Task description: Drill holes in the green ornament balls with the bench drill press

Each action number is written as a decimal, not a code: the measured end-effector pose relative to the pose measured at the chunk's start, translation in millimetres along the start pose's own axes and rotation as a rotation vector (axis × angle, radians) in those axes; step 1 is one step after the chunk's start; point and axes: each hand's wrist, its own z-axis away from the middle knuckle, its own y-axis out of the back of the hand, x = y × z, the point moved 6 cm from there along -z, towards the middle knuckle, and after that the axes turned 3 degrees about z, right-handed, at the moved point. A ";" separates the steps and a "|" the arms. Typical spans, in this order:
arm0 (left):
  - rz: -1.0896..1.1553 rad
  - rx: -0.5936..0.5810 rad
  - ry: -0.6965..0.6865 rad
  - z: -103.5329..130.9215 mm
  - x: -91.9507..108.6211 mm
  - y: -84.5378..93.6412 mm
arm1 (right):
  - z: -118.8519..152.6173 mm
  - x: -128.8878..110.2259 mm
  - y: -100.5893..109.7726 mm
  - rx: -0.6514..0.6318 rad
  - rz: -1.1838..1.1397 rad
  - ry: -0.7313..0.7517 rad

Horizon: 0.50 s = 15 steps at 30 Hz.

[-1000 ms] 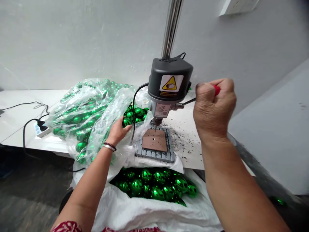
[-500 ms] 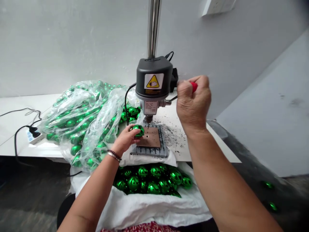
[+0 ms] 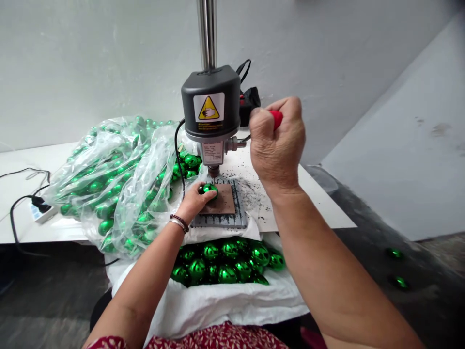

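Note:
Between its thumb and fingers, my left hand (image 3: 198, 199) holds a shiny green ball (image 3: 209, 190) over the brown board (image 3: 225, 203), right below the bit of the drill press (image 3: 210, 104). The board lies on the grey slotted base (image 3: 221, 221). My right hand (image 3: 278, 145) is wrapped round the red knob (image 3: 276, 119) of the lever at the press's right side. Whether the bit touches the ball I cannot tell.
Clear plastic bags (image 3: 119, 169) of green balls lie on the table (image 3: 22, 157) at left. More green balls (image 3: 227, 261) rest on white cloth (image 3: 218, 305) at my lap. Black cables and a power strip (image 3: 42, 212) are far left. Two balls lie on the floor at right.
My left hand has brought the green ball over the board and under the bit. My right hand still grips the knob. The whole view has shifted slightly.

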 end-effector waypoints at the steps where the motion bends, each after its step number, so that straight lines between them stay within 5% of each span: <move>1: -0.017 0.000 -0.004 0.1 1.8 -0.1 | -0.1 0.5 -0.3 -0.001 0.003 -0.005; 10: -0.216 -0.011 -0.102 5.4 7.4 -10.6 | 0.5 1.9 -0.9 -0.003 0.019 -0.028; 15: -0.148 -0.027 -0.082 4.3 3.2 -14.4 | 2.4 0.4 1.7 0.000 0.026 -0.023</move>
